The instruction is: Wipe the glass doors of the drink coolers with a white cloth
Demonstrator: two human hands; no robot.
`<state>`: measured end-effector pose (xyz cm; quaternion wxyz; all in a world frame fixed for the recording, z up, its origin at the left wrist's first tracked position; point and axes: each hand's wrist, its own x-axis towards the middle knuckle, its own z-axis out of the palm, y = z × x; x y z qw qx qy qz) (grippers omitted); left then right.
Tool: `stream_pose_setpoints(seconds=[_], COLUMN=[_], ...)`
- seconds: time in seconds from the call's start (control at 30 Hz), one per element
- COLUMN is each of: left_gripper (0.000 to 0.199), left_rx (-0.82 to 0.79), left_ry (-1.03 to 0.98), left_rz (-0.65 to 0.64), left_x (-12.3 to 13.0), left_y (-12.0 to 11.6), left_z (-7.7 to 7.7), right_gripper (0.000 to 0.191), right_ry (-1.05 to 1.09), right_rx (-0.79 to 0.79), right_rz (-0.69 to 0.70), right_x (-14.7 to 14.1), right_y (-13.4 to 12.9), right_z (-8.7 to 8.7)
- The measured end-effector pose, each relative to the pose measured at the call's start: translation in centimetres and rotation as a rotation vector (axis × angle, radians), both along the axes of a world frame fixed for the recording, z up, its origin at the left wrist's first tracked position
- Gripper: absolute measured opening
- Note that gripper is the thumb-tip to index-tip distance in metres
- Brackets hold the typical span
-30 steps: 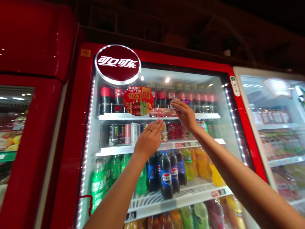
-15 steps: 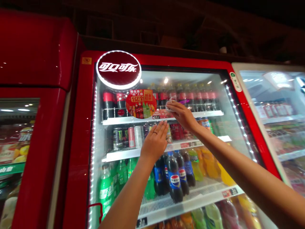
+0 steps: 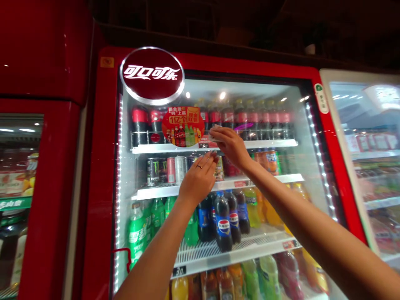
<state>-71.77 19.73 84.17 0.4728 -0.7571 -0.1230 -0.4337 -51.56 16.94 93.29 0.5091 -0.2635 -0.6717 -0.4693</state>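
Observation:
My right hand [image 3: 231, 146] is closed on a crumpled white tissue [image 3: 213, 134], near the glass door [image 3: 246, 91] of a red drinks fridge. Just left of the tissue is a round red promotional sticker [image 3: 183, 127] on the glass. Lower and to the left, my left hand [image 3: 199, 177] has its fingers stretched out over the door, a ring on one of them. Its fingertips reach close beneath my right hand. Part of the tissue is hidden by my right fingers.
Behind the glass stand cola bottles [image 3: 240, 114], cans [image 3: 153, 171] and Pepsi bottles [image 3: 223, 225] on white shelves. A lit oval sign [image 3: 152, 75] sits at the door's upper left. Other fridges flank this one. A red door handle [image 3: 128, 256] shows at lower left.
My right hand has moved left with the tissue, closer to the round sticker. My left hand stays just below it. The view has shifted slightly, so the fridge appears higher.

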Motion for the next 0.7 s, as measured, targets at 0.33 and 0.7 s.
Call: stream_pose_setpoints(seconds=[0.33,0.7], left_gripper=[0.047,0.037], left_rx=[-0.159,-0.053], left_ry=[-0.287,-0.179], left_rz=[-0.346,-0.163], left_x=[-0.1,3.1], left_y=[-0.5,-1.1], left_z=[4.0,9.7], right_gripper=[0.065,0.084], right_ry=[0.163,0.212], right_rx=[0.197,0.218], right_rz=[0.189,0.06], right_x=[-0.3,-0.7], right_y=[2.0,1.1], right_z=[-2.9,-7.3])
